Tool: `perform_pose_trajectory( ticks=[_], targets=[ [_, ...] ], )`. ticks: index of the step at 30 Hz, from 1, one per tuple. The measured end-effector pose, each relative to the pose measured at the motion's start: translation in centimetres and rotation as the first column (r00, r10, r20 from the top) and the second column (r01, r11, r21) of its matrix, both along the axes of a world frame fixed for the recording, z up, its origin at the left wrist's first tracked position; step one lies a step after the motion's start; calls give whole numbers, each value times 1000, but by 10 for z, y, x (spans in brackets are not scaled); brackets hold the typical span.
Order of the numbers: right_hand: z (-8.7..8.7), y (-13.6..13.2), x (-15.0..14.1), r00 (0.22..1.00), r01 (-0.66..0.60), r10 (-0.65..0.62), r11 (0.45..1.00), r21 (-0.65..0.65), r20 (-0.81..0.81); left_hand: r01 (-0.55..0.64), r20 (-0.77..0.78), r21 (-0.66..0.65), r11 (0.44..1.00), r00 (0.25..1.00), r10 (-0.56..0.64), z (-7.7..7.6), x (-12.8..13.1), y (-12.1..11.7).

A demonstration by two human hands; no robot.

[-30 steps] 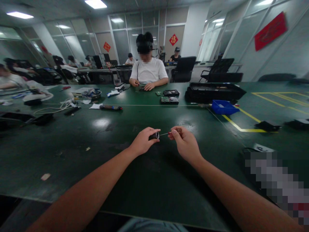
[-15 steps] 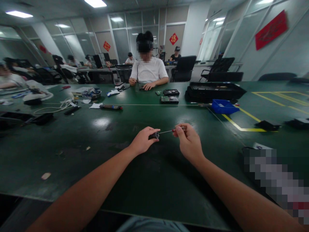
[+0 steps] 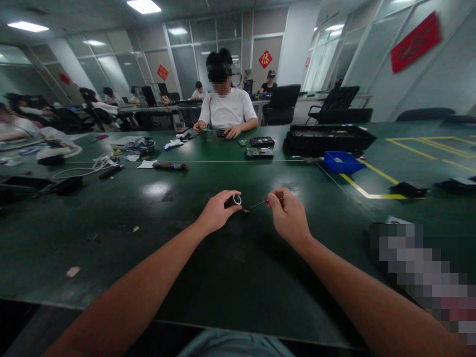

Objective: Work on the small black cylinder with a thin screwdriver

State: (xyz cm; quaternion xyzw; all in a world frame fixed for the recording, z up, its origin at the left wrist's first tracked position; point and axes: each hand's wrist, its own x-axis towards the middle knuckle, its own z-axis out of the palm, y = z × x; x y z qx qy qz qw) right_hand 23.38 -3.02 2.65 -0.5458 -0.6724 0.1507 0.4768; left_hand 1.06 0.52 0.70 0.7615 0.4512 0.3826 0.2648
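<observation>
My left hand is closed round a small black cylinder with a silver ring at its open end, held just above the green table. My right hand pinches the red-tipped handle of a thin screwdriver. Its metal shaft slants down to the left, and its tip sits just below and right of the cylinder's ring, apart from it.
Across the table a person in a white shirt works with both hands. Hard drives, a black tray stack and a blue bin lie beyond my hands. Cables and tools clutter the left. Yellow tape lines mark the right.
The screwdriver's shaft has come out of the cylinder's end and now points lower. My left hand has lifted and turned the cylinder a little; my right hand has shifted slightly right.
</observation>
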Motion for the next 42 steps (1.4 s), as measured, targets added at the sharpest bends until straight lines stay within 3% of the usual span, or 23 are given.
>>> perform_pose_trajectory(
  ticks=[4,7,14,21,25,30,33,36,39,42],
  targets=[
    [1,0,1,1000,9,-9,1000,5,-28,-50,267,-117,992,960,80,10,-2,3],
    [2,-1,1,999,9,-9,1000,7,-48,-55,321,-197,979,940,118,21,-3,2],
    [2,0,2,998,24,-22,999,32,-62,-29,-90,-114,993,996,19,34,2,-1],
    [3,1,2,997,31,-30,999,26,-69,123,-490,37,992,867,-89,17,12,12],
    [4,0,2,997,21,-19,999,26,-69,148,-542,-4,989,831,-126,8,16,17],
    [2,1,2,998,16,-14,1000,21,-66,104,-422,-12,994,901,-99,9,11,19],
    [1,1,3,997,8,-5,1000,26,-83,21,-278,-162,987,958,-66,15,-2,21],
    [2,0,3,997,1,1,1000,27,-81,-42,-11,-357,933,999,41,22,-26,26],
    [3,0,3,997,-3,5,1000,19,-76,-59,326,-507,860,910,255,31,-60,29],
    [3,-1,3,997,-11,11,1000,6,-75,-95,460,-551,829,794,397,45,-105,25]
  ],
)
